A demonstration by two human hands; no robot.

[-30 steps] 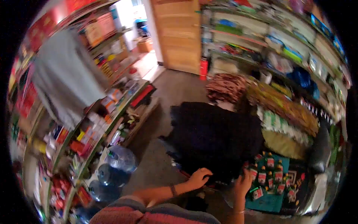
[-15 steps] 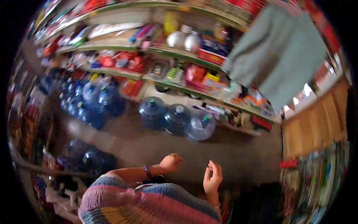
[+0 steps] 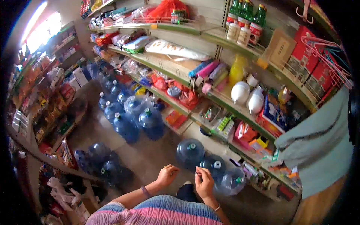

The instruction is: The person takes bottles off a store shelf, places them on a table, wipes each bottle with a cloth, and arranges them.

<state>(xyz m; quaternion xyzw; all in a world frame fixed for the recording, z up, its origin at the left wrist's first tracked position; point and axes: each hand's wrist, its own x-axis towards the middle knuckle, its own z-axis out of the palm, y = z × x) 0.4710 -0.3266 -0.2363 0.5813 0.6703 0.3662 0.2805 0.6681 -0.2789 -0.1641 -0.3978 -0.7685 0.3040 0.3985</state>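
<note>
My left hand (image 3: 167,175) is raised at the lower middle with its fingers curled together; whether anything small is inside cannot be made out. To its right, my right hand (image 3: 204,180) has its thumb and fingertips pinched together, and what they hold, if anything, is too small to name. The two hands are apart. Behind my right hand stand three large blue water jugs, the nearest (image 3: 214,165) just beyond its fingers, another (image 3: 190,150) to the left and a clearer one (image 3: 231,182) to the right.
Shelves (image 3: 240,107) with bottles, bags and boxes run along the right. More water jugs (image 3: 125,126) stand on the floor (image 3: 144,150) at the left. A grey-green garment (image 3: 318,150) hangs at the right. A curved rail (image 3: 56,163) crosses the lower left.
The view has swung left from the door and the dark cloth pile to the shelves and jugs. My hands have left the dark cloth, and my right hand's fingers have drawn together.
</note>
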